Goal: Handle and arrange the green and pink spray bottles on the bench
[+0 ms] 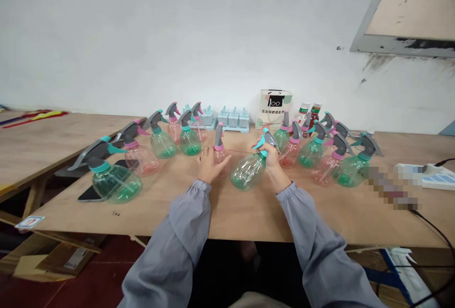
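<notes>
My right hand (270,156) is closed round the neck of a green spray bottle (248,171) with a turquoise collar and a grey head; the bottle is tilted, its base to the left. Near the middle of the table, my left hand (210,163) lies against the left side of an upright pink spray bottle (220,154), its thumb and fingers spread. Left of my hands stand several green and pink spray bottles, among them a large green one (117,184). More stand on the right, including a pink one (325,170) beside a green one (350,170).
Along the wall are light blue molds (233,119), a printed paper bag (273,109) and two capped bottles. A dark phone (89,194) lies at the left of the wooden table (249,227). At the right is a white power strip (439,177) with cables.
</notes>
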Tool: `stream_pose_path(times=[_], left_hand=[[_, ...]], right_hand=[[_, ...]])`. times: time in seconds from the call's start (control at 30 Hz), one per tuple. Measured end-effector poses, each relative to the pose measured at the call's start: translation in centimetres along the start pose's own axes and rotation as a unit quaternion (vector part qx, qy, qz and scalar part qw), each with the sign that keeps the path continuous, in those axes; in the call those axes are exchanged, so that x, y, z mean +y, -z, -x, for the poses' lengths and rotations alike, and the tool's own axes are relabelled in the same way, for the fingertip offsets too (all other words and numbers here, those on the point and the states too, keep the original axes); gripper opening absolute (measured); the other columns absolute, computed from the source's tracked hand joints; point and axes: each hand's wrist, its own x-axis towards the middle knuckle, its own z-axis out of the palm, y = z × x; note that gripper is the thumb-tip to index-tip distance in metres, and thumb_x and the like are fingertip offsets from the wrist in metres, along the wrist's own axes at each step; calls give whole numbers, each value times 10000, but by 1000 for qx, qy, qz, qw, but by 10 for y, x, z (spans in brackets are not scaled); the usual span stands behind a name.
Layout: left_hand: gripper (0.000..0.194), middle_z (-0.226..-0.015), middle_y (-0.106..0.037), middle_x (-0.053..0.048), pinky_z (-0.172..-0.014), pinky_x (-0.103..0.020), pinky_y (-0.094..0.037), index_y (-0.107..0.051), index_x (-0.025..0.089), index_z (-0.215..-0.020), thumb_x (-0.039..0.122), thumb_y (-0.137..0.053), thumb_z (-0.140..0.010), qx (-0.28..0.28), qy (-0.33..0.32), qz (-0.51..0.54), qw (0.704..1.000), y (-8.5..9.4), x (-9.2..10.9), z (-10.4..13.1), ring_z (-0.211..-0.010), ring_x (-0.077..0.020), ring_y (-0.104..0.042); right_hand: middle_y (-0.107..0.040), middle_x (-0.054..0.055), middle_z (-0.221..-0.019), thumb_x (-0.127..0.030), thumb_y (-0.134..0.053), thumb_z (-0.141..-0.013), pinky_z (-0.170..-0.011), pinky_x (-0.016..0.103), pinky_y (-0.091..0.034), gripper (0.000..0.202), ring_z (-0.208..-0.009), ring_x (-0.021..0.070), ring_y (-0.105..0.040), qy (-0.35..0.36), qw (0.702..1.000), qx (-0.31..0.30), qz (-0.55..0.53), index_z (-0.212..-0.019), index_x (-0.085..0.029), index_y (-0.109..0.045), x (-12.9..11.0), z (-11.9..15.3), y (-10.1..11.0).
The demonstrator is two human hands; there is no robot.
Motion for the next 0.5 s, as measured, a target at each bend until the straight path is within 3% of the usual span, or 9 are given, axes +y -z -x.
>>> stream_pose_path(times=[0.1,0.23,0.3,0.43,0.5], left_hand=[[573,-1234,-608,-140,-1039,-484,-403,-519,197,-1272,523,-662,-823,-3,-3,8,1000,1,-1,0,-1229,-336,-559],[535,-1213,-617,-134,-1032,-476,-405,-531,202,-1232,525,-663,-825,-1,-4,10,1000,1,-2,-1,-1215,-330,-568],[511,-1194,-620,-131,-1024,-465,-410,-541,202,-1199,523,-668,-822,5,-8,7,1000,-1,-3,-1,-1198,-325,-575],[481,-1155,-619,-126,-999,-457,-423,-555,193,-1127,529,-681,-807,21,-9,0,1000,-3,-7,-3,-1165,-326,-583],[497,-1169,-616,-128,-995,-469,-424,-547,194,-1147,524,-684,-802,26,-5,2,1000,-4,-9,-4,-1169,-334,-580]], right_hand=[[-616,8,-671,-335,-511,-525,-671,333,-504,190,-690,195,-615,-6,1000,-22,0,-690,-245,-540,-3,0,1],[-666,16,-729,-301,-511,-550,-787,363,-526,188,-859,230,-666,13,997,-76,-2,-720,-258,-579,-8,4,-4],[-666,3,-715,-277,-532,-538,-806,351,-520,180,-838,215,-664,13,998,-63,-18,-711,-256,-580,-7,6,-7],[-627,-24,-610,-264,-547,-490,-610,274,-460,161,-621,155,-585,-29,996,18,-86,-648,-235,-566,-5,8,-8],[-622,-28,-585,-257,-556,-481,-566,257,-431,167,-599,149,-574,-49,993,25,-101,-644,-228,-575,-5,9,-8]])
